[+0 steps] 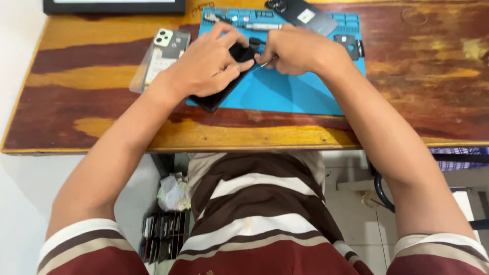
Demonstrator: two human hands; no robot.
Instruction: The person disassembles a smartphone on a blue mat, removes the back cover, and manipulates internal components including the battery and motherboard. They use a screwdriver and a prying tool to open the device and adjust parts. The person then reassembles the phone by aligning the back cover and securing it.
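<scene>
A black phone (216, 98) lies tilted on the blue work mat (285, 94), mostly covered by my left hand (209, 63), which presses on it and pinches a small black part (240, 52) at its upper end. My right hand (295, 50) is closed around a thin metal tool (263, 64) whose tip points at that part. The two hands almost touch over the phone's top.
A phone in a clear case (163, 53) lies left of the mat. A dark phone back (301, 15) and a black bracket piece (350, 47) rest on the mat's far side, with a silver screwdriver (262, 26). Wooden table edge (244, 145) runs in front of me.
</scene>
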